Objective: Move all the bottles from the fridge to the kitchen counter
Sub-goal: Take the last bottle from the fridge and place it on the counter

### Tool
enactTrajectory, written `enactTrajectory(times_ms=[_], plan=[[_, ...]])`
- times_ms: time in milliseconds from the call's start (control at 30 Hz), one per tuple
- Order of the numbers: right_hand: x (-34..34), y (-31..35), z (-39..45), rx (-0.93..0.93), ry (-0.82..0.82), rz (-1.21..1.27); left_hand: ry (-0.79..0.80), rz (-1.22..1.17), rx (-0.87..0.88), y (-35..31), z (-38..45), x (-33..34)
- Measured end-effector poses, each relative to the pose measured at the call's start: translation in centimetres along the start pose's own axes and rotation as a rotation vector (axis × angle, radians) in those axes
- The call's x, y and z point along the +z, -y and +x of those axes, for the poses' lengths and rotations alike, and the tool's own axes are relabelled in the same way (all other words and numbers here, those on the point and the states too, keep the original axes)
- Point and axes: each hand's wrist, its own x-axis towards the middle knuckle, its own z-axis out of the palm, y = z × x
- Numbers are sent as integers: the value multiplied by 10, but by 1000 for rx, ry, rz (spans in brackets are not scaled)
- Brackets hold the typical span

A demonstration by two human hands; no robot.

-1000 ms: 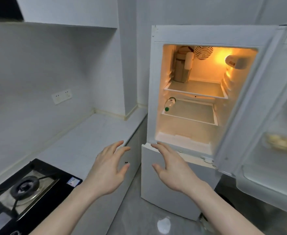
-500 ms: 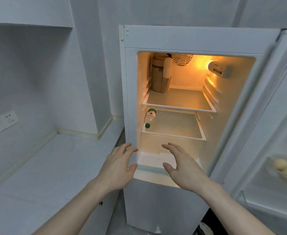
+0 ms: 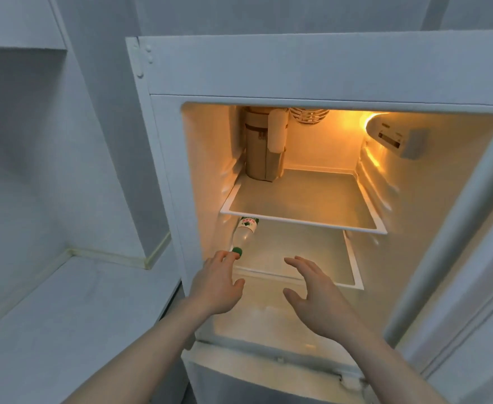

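A clear plastic bottle (image 3: 244,233) with a green cap and a green-and-white label lies on its side at the left end of the fridge's lower shelf (image 3: 353,275), cap toward me. My left hand (image 3: 216,282) reaches into the open fridge (image 3: 297,65), its fingertips right at the green cap; the fingers are extended and hold nothing. My right hand (image 3: 316,298) hovers open over the front of the lower shelf, right of the bottle and apart from it. The white kitchen counter (image 3: 64,310) lies to the left of the fridge.
A tall brown container (image 3: 258,147) with a white piece stands at the back left of the upper shelf (image 3: 300,220). The fridge door (image 3: 472,258) hangs open on the right. A control box (image 3: 397,138) juts from the fridge's right wall.
The view has closed in on the fridge. Both hands have moved forward into the compartment; the left hand now reaches the bottle's cap. The bottle has not moved.
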Motion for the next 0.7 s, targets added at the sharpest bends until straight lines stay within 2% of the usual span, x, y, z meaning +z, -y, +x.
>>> enactTrajectory(times_ms=[200,467,700], plan=[[-1,-27,57,16,51,13,45,27,-167,0,68,27],[-3,-54,89,79,68,42,91,-10,-361,2,126,62],[-6,-70,96,114,95,68,-23,-60,-409,1,145,82]])
